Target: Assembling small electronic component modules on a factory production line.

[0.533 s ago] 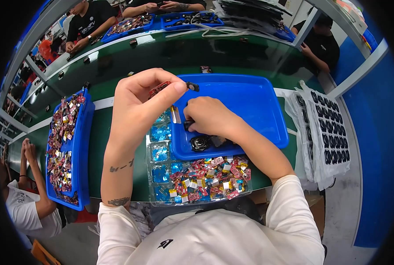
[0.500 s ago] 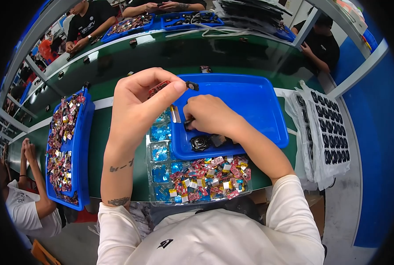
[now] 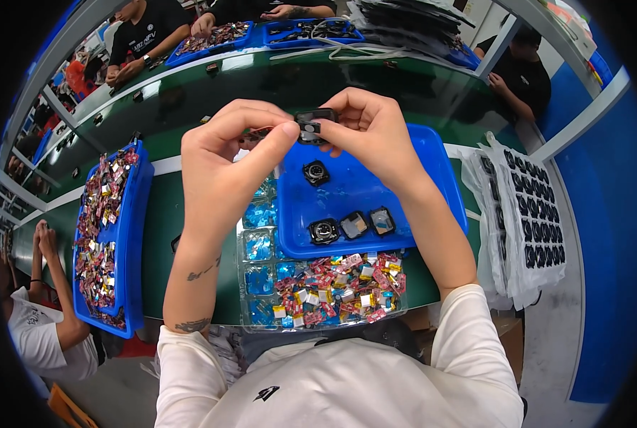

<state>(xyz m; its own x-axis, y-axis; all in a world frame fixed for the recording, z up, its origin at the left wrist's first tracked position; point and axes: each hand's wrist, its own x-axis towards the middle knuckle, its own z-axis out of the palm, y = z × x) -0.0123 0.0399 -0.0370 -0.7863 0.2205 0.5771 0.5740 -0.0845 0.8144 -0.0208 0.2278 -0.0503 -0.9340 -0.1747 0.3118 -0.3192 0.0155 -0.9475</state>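
- The left hand (image 3: 229,153) and the right hand (image 3: 372,132) are up above the table, close together.
- Both hands pinch one small black part (image 3: 313,121) between thumbs and fingers. The part sits right between the two hands, above the far edge of the blue tray (image 3: 432,178).
- The left hand also seems to hold a tiny reddish piece (image 3: 256,133) under its fingers. It is too small to tell what it is.
- On the blue tray lies one round black part (image 3: 316,172) near the middle.
- Three more small black parts (image 3: 352,226) lie in a row at the near edge of the tray.
- A clear plastic tray (image 3: 258,246) lies under the blue tray, on its left and near side. It has shiny blue squares in its cups.
- A heap of small colourful pieces (image 3: 340,285) fills the near part of the clear tray.
- A long blue bin (image 3: 129,242) stands well off to the left, full of the same kind of small pieces.
- A stack of clear sheets with black dots (image 3: 529,221) lies to the right.
- All of it rests on a green table (image 3: 158,228).
- Another person's arm (image 3: 54,285) shows at the far left.
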